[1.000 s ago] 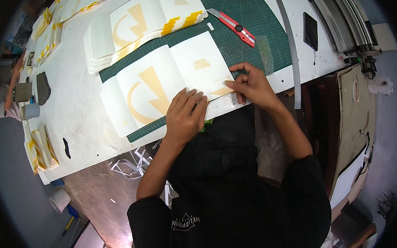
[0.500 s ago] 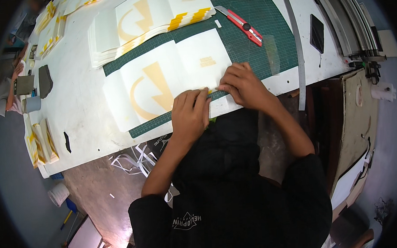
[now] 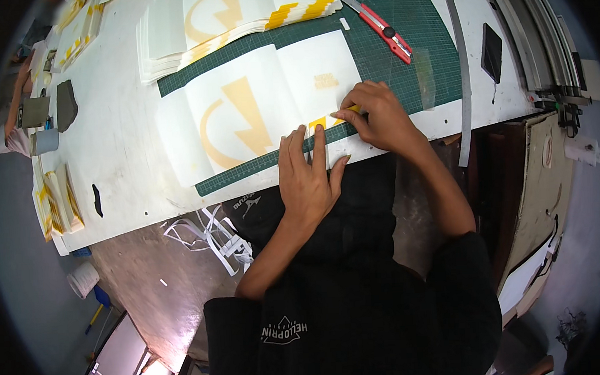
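Note:
A white printed paper sheet (image 3: 183,129) with a pale yellow design lies creased across a green cutting mat (image 3: 245,168) in front of me. At its near edge a narrow yellow-and-white striped strip shows, turned up. My left hand (image 3: 308,180) rests there, fingers spread, fingertips touching that edge beside a yellow patch. Further right, my right hand (image 3: 378,115) has thumb and fingers pinched on the striped edge near the sheet's right corner. Its fingertips partly cover the strip. Behind lies a stack of similar sheets (image 3: 164,48) with yellow-striped edges.
A red box cutter (image 3: 385,32) lies on the mat, blade extended. A steel ruler (image 3: 462,77) and a dark phone (image 3: 491,53) are to the right. More striped papers (image 3: 60,203) stand at the table's left. Another person's arm (image 3: 20,87) shows far left. White strips (image 3: 211,236) hang below the table edge.
My left hand has spread its fingers and come away from the right hand. My right hand has slid right along the edge, uncovering more striped strip. The whole view has shifted slightly.

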`<state>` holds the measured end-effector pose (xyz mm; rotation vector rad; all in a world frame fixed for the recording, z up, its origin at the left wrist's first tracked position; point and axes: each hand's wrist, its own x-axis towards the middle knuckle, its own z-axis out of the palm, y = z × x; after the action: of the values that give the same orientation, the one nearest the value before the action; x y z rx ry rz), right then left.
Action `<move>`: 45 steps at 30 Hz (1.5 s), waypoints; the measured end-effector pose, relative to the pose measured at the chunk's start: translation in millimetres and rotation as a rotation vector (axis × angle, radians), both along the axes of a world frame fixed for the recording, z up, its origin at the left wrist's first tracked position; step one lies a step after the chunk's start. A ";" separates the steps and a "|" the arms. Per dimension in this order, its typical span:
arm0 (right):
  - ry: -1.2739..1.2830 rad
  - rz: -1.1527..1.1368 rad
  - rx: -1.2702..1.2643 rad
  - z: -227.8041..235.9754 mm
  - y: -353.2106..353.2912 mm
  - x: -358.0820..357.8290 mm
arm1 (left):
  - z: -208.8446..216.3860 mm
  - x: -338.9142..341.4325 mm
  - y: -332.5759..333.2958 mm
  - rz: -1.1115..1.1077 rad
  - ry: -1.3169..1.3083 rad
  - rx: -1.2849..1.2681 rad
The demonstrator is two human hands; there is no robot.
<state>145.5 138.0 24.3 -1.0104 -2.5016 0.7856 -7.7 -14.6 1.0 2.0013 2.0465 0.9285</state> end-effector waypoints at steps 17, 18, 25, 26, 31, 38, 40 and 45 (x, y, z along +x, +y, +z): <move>0.088 -0.025 0.101 -9.9 -4.9 1.1 | -5.9 2.2 -1.5 -0.033 0.133 -0.025; 0.086 -0.029 0.100 -10.7 -5.2 1.0 | -5.8 2.6 -0.8 -0.035 0.152 -0.026; 0.126 -0.063 0.127 -16.1 -11.1 2.9 | 1.3 5.1 3.3 -0.041 0.205 -0.079; 0.130 -0.059 0.121 -16.3 -11.2 3.0 | 0.4 5.1 2.8 -0.040 0.201 -0.075; 0.150 -0.036 0.071 -13.0 -9.2 4.9 | -3.5 5.3 0.5 -0.036 0.193 -0.071; 0.096 -0.023 0.006 -7.6 -6.8 5.3 | -3.4 6.6 0.6 -0.041 0.214 -0.085; 0.110 -0.014 0.008 -7.9 -6.5 4.7 | -3.6 7.0 0.2 -0.040 0.231 -0.082; 0.075 0.006 0.019 -8.1 -4.8 5.1 | -3.1 7.0 0.3 -0.045 0.245 -0.071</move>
<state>150.5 133.2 16.2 -0.9492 -2.4450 0.7860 -0.8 -14.3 -2.1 2.2075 2.1092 0.6191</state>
